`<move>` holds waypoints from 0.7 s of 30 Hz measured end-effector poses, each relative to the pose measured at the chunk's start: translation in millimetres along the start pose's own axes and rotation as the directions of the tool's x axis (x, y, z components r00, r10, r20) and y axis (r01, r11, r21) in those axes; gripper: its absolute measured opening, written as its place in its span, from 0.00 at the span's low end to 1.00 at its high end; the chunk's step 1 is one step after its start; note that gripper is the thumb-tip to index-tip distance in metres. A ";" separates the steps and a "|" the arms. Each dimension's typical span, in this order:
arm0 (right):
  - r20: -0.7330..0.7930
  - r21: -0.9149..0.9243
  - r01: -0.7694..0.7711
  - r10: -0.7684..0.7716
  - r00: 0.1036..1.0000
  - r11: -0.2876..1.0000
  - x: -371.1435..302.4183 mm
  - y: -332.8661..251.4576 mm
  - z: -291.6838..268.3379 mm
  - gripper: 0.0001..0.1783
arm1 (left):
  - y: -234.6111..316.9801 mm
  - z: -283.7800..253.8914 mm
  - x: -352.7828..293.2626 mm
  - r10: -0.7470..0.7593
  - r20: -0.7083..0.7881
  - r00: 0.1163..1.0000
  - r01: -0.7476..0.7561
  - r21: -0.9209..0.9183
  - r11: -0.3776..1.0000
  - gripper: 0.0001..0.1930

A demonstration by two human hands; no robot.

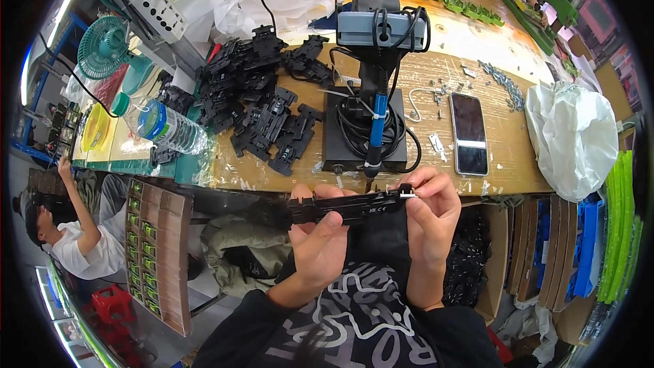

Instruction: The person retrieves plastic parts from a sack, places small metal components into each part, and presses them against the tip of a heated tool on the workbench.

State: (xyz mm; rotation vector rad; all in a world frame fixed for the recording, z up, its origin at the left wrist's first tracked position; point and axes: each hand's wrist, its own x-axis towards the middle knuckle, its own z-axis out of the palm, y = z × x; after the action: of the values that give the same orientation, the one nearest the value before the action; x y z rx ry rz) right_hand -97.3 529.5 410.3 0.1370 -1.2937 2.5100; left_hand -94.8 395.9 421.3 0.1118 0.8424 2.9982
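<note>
A long, narrow black plastic chassis part [354, 209] is held level in front of my chest, above my lap. My left hand [319, 247] is closed round its left end, thumb across the near face. The fingertips of my right hand [434, 215] pinch the right end, where a small white or silvery piece [407, 195] shows; whether it is fixed to the part I cannot tell. Just beyond the part, an upright tool with a blue band [377, 123] points down from its stand, its tip close behind the part.
Similar black parts [238, 88] are heaped on the wooden table [504, 177], beside a water bottle [163, 126]. A phone [470, 133], screws [504, 82] and a white bag [572, 136] lie to the right. A tray of green parts [160, 252] and another person [88, 238] are left.
</note>
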 end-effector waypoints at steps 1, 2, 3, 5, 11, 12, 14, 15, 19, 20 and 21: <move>-0.006 -0.001 -0.015 0.015 1.000 1.000 0.5 -0.3 0.3 0.09 | -0.2 -0.4 0.2 -0.001 0.001 1.000 0.001 0.001 1.000 0.12; -0.012 -0.001 -0.029 0.029 1.000 1.000 1.0 -0.8 0.6 0.09 | -0.8 -1.2 0.7 0.005 0.030 1.000 -0.004 -0.033 0.999 0.12; -0.011 0.001 -0.026 0.026 1.000 1.000 1.4 -0.1 0.4 0.09 | -1.8 -3.2 1.8 0.014 0.060 0.998 -0.010 -0.066 0.998 0.12; -0.002 0.018 -0.041 0.041 0.999 0.999 1.4 0.6 -0.5 0.08 | -4.3 -7.5 1.9 0.016 0.067 0.998 -0.012 -0.064 0.998 0.12; 0.017 0.005 -0.062 0.062 0.998 0.998 -2.5 -1.8 -1.8 0.08 | -5.2 -9.5 -0.6 0.037 0.059 0.998 -0.033 -0.059 0.998 0.12; 0.025 0.007 -0.061 0.061 0.998 0.998 -4.0 -1.5 -3.3 0.07 | -5.2 -10.9 -0.9 0.035 0.084 0.996 -0.030 -0.059 0.998 0.12; 0.027 0.004 -0.058 0.058 0.998 0.998 -5.6 -3.3 -5.4 0.07 | -5.9 -13.6 0.9 0.026 0.112 0.993 -0.018 -0.066 0.998 0.12; 0.024 0.011 -0.079 0.079 0.997 0.997 -8.4 -4.3 -5.5 0.07 | -5.3 -14.1 -0.2 0.029 0.116 0.993 -0.021 -0.070 0.997 0.12; 0.011 0.021 -0.079 0.079 0.997 0.997 -11.9 -5.6 -7.0 0.07 | -6.9 -13.0 -3.1 0.025 0.143 0.989 -0.018 -0.051 0.999 0.12; 0.017 0.025 -0.076 0.076 0.997 0.997 -12.0 -5.2 -9.0 0.07 | -8.6 -13.4 -3.5 0.027 0.144 0.989 -0.020 -0.050 0.999 0.13; 0.019 0.026 -0.072 0.072 0.997 0.997 -12.5 -5.8 -7.9 0.07 | -9.4 -14.3 -4.4 0.029 0.144 0.989 -0.023 -0.045 0.999 0.13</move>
State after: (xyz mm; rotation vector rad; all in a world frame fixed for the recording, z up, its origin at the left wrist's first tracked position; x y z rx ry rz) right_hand -83.2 536.2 407.4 0.1218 -1.2939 2.5931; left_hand -91.5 396.4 404.0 0.3373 0.7670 2.9851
